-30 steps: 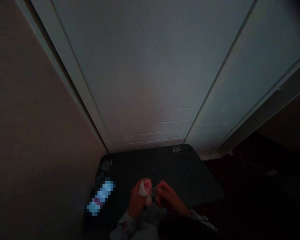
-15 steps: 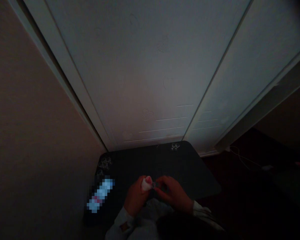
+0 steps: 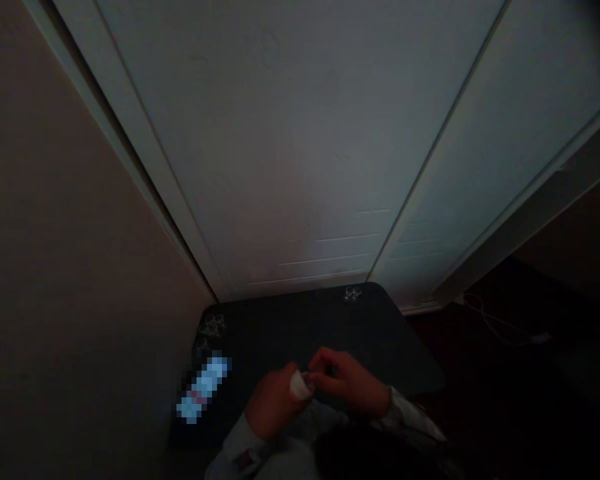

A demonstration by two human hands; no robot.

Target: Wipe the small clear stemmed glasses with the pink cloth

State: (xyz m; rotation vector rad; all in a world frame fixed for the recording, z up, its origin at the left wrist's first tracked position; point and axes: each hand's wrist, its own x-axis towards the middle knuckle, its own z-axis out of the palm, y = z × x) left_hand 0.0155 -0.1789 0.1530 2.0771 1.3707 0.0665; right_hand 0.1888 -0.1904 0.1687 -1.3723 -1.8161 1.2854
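My left hand (image 3: pixel 275 400) is wrapped round a small white object (image 3: pixel 300 385) above the near part of a dark table (image 3: pixel 280 327). Beside it, my right hand (image 3: pixel 347 381) is closed in a pinch, its fingertips touching the right side of the white object. A small shiny piece (image 3: pixel 308 379) shows between the two hands; its shape is too dark to make out. Small clear items (image 3: pixel 352 293) lie at the table's far right edge, and several more (image 3: pixel 213 325) sit at its far left corner.
A lit, pixelated phone-like object (image 3: pixel 203 389) lies at the table's left side. Behind the table stands a pale panelled door (image 3: pixel 305 167), with a wall (image 3: pixel 80 267) on the left. A white cable (image 3: pixel 495 323) runs over the dark floor at right.
The white object has tilted and moved slightly right and down with my left hand. My right fingers have come closer against it, and the pink part seen earlier is now hidden.
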